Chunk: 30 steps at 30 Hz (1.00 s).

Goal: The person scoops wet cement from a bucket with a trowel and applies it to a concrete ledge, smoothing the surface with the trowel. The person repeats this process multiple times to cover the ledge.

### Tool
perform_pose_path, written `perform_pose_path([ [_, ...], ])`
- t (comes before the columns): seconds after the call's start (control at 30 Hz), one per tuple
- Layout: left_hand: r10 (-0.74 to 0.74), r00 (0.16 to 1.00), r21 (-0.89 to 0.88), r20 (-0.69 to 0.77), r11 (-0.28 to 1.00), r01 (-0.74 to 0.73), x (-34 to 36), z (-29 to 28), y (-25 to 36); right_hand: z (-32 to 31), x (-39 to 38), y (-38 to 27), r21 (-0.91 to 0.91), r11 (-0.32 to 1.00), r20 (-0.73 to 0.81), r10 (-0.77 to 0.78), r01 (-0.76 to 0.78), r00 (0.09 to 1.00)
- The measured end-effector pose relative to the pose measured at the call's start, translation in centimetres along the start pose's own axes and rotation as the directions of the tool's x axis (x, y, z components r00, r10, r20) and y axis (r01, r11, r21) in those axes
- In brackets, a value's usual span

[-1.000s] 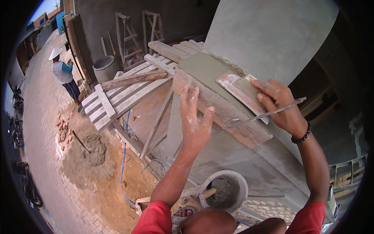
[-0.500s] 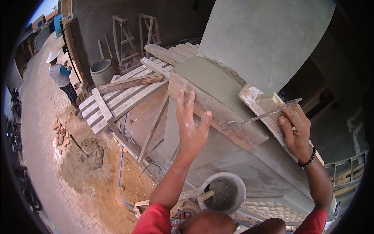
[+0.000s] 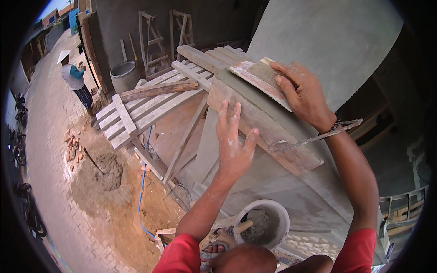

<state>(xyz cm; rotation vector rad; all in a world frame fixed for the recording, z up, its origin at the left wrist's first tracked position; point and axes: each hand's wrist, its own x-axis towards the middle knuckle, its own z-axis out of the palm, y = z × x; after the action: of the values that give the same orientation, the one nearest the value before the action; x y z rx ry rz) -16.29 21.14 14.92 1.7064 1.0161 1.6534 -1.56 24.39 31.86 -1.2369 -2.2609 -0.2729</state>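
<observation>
My right hand (image 3: 304, 93) grips a plastering float (image 3: 268, 75) by its block handle. The float's flat wooden plate lies along the wet grey mortar top of a ledge, toward its far end. A wooden board (image 3: 255, 118) runs along the ledge's front edge. My left hand (image 3: 236, 143) has its fingers spread, with the tips at the board's face. A bent metal rod (image 3: 314, 139) hooks across the board and ledge, passing beneath my right forearm. The mortar under the float is hidden.
Below my arms stands a bucket (image 3: 286, 223) of mortar with a wooden handle (image 3: 244, 226) sticking out. At left is a slatted wooden platform (image 3: 119, 141) with a loose plank (image 3: 159, 90). A mortar heap (image 3: 109, 170) lies beyond. A person (image 3: 75, 82) in a conical hat stands in the lane.
My right hand has slid the float away from me and leftward along the ledge, from the rod toward the far end. My left hand stays at the board; the view has shifted slightly.
</observation>
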Motion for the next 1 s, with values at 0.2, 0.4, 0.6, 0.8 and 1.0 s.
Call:
perform_pose_path([
  [0.2,0.015,1.0,0.017,0.006,1.0,-0.015,0.0,0.1,-0.2,0.2,1.5,1.2,-0.055,0.997,0.076,-0.046,0.051,0.996],
  [0.4,-0.017,1.0,-0.027,-0.002,0.999,0.017,0.0,0.2,0.2,-3.3,-2.5,0.5,-0.104,0.995,0.161,0.025,-0.009,0.987],
  [0.6,-0.002,0.999,-0.053,-0.033,0.999,0.0,0.0,0.5,-0.1,-5.9,-8.0,0.3,-0.088,0.992,0.166,0.106,-0.093,0.98],
  [0.8,-0.061,0.998,-0.086,-0.026,0.995,0.058,0.0,0.6,0.3,-8.9,-11.8,-0.3,-0.083,0.988,0.169,0.146,-0.133,0.975],
  [1.0,-0.078,0.996,-0.089,-0.03,0.993,0.075,0.1,0.4,0.3,-11.3,-15.0,-1.4,-0.088,0.974,0.192,0.223,-0.209,0.956],
])
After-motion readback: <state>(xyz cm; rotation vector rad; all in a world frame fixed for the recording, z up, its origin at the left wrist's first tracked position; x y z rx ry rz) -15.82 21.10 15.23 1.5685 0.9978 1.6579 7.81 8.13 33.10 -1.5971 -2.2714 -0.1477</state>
